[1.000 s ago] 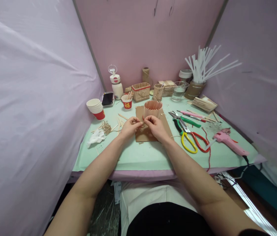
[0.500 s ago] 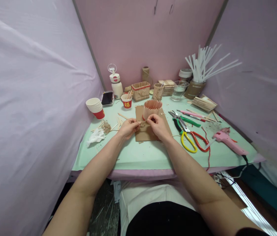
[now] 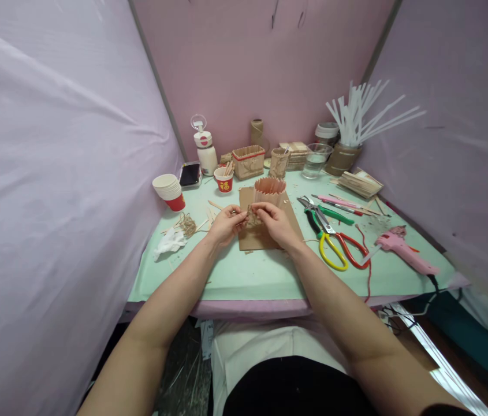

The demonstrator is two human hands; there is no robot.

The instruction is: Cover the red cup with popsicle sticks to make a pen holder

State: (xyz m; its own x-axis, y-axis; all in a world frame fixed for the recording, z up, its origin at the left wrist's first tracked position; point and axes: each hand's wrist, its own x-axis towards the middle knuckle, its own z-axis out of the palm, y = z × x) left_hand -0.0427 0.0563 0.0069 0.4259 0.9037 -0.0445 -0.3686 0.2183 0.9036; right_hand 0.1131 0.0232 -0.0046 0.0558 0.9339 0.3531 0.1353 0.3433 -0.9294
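Observation:
My left hand (image 3: 227, 225) and my right hand (image 3: 275, 223) are close together over a brown cardboard sheet (image 3: 259, 238). Both pinch a small looped piece of brown twine (image 3: 251, 216) between their fingertips. Just behind my right hand stands a round container of wooden sticks (image 3: 270, 189) with a jagged rim, on the cardboard. A loose bundle of twine (image 3: 187, 225) lies left of my left hand, beside a crumpled white tissue (image 3: 170, 242). A strand runs from the bundle toward my left hand.
Green-handled pliers (image 3: 326, 214), scissors (image 3: 332, 242) and a pink glue gun (image 3: 408, 252) lie on the right. Stacked paper cups (image 3: 169, 192), a white bottle (image 3: 206, 155), a rectangular stick box (image 3: 248, 163) and a water cup (image 3: 314, 162) stand toward the back.
My right fingertips have moved slightly left and up, closer to my left ones. The twine loop between them is raised a little.

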